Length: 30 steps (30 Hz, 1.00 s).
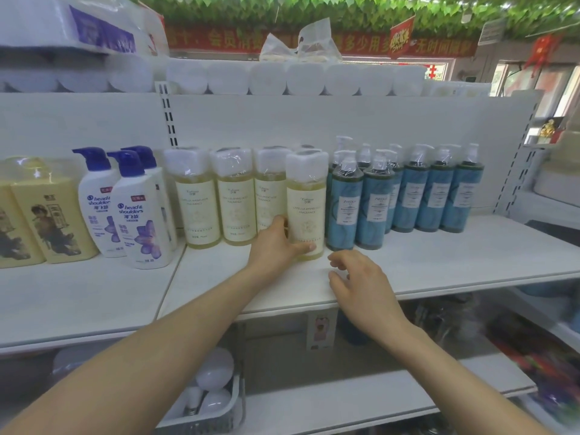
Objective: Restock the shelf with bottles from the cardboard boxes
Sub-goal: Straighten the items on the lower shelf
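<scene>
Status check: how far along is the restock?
Done: three pale yellow bottles stand in a row, teal pump bottles beside them. In hand: the left hand grips a fourth yellow bottle standing on the shelf; the right hand hovers empty. Left: the shelf front is bare; boxes are out of view.

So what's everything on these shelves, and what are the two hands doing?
Pale yellow bottles: four in front, white caps, shelf middle.
Blue pump bottles: at least eight, to their right.
Head & Shoulders bottles: three, white with blue pumps, left.
Cream packs: two, far left.
Toilet rolls: a row, white, up top.
Light bulbs: about three, white, in the basket below.
Shelf: one, white.
Left hand: grips the forward yellow bottle.
Right hand: empty, over the shelf's front edge.
</scene>
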Each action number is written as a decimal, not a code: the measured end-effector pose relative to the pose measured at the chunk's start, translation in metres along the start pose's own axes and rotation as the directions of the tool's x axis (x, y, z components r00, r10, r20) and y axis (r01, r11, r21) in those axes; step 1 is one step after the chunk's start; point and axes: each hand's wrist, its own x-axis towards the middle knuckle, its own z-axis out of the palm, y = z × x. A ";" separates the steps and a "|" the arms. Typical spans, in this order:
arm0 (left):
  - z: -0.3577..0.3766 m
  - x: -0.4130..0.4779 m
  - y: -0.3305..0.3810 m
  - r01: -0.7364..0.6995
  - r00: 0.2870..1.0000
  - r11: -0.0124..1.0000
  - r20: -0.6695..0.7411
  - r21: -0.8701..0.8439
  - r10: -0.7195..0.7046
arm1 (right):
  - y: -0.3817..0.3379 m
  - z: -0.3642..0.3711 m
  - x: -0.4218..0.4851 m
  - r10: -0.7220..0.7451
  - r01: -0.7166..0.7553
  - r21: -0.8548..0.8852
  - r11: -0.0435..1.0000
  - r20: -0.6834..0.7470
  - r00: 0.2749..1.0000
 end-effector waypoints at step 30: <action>0.006 -0.011 0.045 -0.096 0.994 0.995 0.042 -0.032 0.098 | 0.004 -0.020 0.028 -0.073 0.070 0.031 0.997 0.115 0.991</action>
